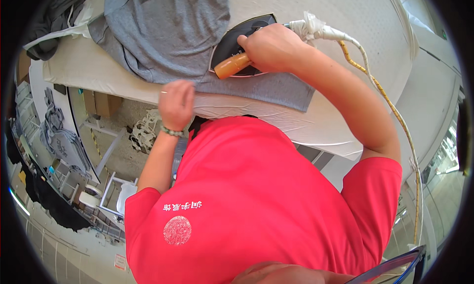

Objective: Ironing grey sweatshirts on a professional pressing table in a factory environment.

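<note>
My right hand is wrapped round the wooden handle of a steam iron with a dark, pointed body. The iron rests on a grey knit garment, which lies spread over a pale cloth-covered ironing table. At the near table edge, close to the garment's hem, hovers my left hand. Its fingers look bent but are smeared, and whether they touch the cloth cannot be made out. A ring and a beaded bracelet show on that hand and wrist.
A white-wrapped hose and a yellow cord run from the iron down the right side. Dark garments are heaped at the far left. Grey pieces lie on another table at left, with white scraps on the floor below.
</note>
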Available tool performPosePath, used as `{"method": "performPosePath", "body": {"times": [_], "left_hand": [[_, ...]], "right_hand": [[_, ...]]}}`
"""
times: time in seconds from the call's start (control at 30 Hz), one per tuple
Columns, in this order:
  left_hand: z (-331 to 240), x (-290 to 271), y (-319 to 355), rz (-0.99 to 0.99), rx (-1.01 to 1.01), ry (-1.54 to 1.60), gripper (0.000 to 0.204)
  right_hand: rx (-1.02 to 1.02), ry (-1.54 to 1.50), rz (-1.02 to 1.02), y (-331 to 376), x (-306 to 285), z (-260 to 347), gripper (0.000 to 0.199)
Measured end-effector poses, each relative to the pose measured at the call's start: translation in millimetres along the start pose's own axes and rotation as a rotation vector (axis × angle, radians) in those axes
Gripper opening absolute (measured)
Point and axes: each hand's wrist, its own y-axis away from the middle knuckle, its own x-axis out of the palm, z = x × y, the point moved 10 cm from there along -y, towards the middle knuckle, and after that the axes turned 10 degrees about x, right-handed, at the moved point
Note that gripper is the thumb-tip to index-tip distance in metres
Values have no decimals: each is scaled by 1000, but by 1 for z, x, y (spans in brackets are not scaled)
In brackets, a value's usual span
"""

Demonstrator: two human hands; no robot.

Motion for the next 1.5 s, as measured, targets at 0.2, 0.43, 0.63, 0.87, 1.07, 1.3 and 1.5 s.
{"method": "performPosePath", "body": {"times": [0.2, 0.43, 0.63, 0.87, 1.07, 1.3, 1.5], "left_hand": [[145, -64, 59, -516, -815, 251, 37], [195, -25, 33, -509, -1222, 1152, 54], [216, 22, -87, -716, -1140, 1248, 50], [-57, -69, -152, -418, -500, 1494, 48], [-48, -88, -38, -562, -624, 1451, 58], [-34, -26, 59, -588, -907, 1295, 59], [-27, -36, 65, -647, -892, 1273, 57]], "right_hand": [[557, -243, -19, 85, 44, -66, 26], [1028, -417, -400, 284, 147, -194, 39], [1249, -478, -458, 345, 156, -274, 37], [1088, 5, -1035, 368, 86, -216, 32], [520, -2032, -628, 236, 160, -192, 54], [523, -1609, -434, 143, 171, -177, 56], [463, -1271, -643, 201, 130, -167, 44]]}}
